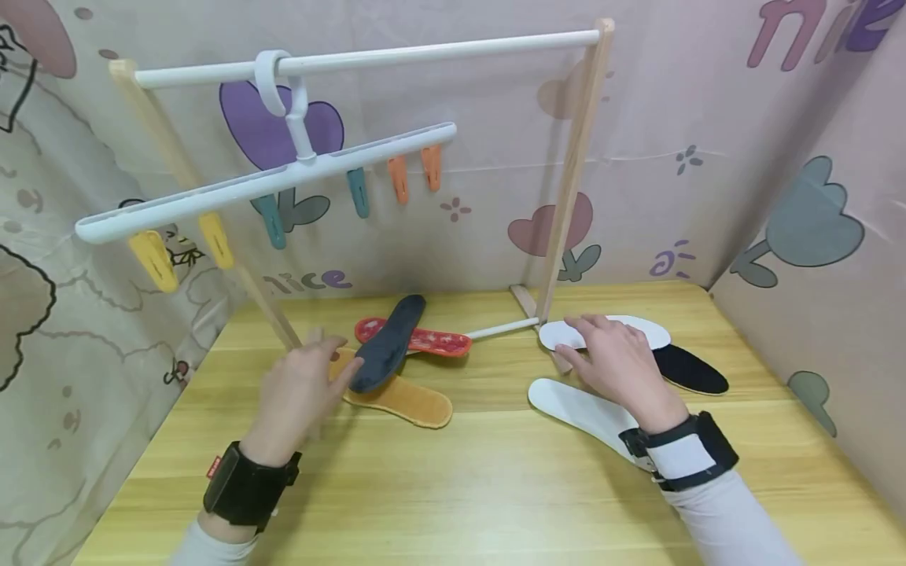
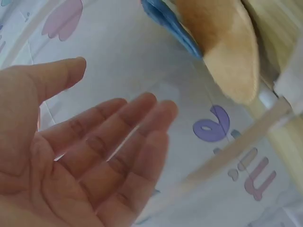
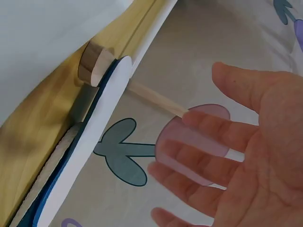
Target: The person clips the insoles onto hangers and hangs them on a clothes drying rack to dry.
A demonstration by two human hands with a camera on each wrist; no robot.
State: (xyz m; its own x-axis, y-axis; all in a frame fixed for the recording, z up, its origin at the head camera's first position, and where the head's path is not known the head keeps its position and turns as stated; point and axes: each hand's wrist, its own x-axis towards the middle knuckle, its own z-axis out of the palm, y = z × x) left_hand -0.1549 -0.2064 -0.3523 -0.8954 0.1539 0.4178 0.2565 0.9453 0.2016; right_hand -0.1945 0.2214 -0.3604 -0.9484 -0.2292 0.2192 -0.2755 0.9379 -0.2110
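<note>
Several insoles lie on the wooden table [image 1: 495,487]. My left hand [image 1: 304,385] is open, its thumb next to the heel of a dark blue insole [image 1: 389,342] that lies across a red insole [image 1: 432,340] and a tan insole [image 1: 403,399]. The left wrist view shows the empty palm of that left hand [image 2: 94,151] with the tan insole [image 2: 227,42] beyond it. My right hand [image 1: 612,358] is open with fingers spread over a white insole [image 1: 637,328]; its palm [image 3: 246,161] holds nothing. A second white insole [image 1: 576,405] and a black insole [image 1: 690,369] lie beside it.
A small drying rack with wooden posts [image 1: 573,173] and a white top bar [image 1: 396,55] stands at the back of the table. A white clip hanger [image 1: 269,181] with coloured clips hangs from the bar. Patterned fabric walls close in the back and both sides.
</note>
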